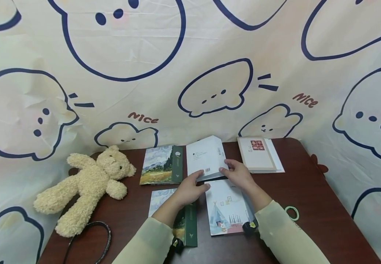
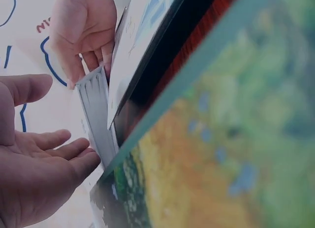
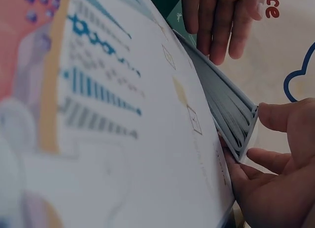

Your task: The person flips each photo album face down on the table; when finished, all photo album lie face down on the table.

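A white book (image 1: 203, 154) with a barcode on its cover lies near the table's back edge; its page edges (image 3: 226, 105) show in the right wrist view. My right hand (image 1: 240, 176) pinches the book's near right corner, thumb on the cover and fingers at the edge. By the near left corner is my left hand (image 1: 188, 190), its fingers extended and thumb held apart, fingertips right at the book's edge. Under my hands lie a pale illustrated book (image 1: 223, 209) with a tent picture and a green-spined landscape book (image 1: 190, 227), partly covered by my left forearm.
Another landscape book (image 1: 161, 165) lies back left, beside a cream teddy bear (image 1: 91, 183). At the back right is a white book with red characters (image 1: 258, 154). A green ring (image 1: 292, 213) lies to the right, a black cord (image 1: 108, 234) front left. Patterned cloth (image 1: 144, 99) hangs behind.
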Tool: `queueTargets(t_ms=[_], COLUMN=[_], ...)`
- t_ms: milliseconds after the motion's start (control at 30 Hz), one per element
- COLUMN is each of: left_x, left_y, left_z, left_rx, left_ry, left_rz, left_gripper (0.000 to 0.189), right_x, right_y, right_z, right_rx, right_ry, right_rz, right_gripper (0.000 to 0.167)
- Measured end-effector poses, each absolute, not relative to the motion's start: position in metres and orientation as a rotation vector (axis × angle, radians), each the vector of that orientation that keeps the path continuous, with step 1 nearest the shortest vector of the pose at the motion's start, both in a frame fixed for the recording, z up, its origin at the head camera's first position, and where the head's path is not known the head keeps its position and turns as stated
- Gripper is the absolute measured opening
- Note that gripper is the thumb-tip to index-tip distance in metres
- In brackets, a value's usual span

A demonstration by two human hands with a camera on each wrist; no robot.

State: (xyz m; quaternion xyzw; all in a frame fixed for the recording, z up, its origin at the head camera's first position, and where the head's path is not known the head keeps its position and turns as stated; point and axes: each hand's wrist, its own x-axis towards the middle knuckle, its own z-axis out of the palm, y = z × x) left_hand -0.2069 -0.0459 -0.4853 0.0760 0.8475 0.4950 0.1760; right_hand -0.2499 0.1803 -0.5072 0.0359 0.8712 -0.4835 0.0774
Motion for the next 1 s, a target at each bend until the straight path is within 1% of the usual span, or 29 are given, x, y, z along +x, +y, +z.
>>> queueTargets(t_ms=[300, 1000], left_x=[-0.21, -0.2095], left_y=[-0.0486, -0.0527], left_z=[-0.4887, -0.4857], left_rx=[0.18, 0.167], left_ry=[2.397, 2.364], left_rz=[1.399, 1.455], left_gripper=[0.07, 0.07], right_x=[-0.2531, -0.2532], right_y=[0.1832, 0.1777], right_z=[-0.5092, -0.5138], right_rx=[0.021, 0.016], right_ry=[2.709, 2.733], right_rz=[-1.203, -1.17], right_gripper=[0.058, 0.06])
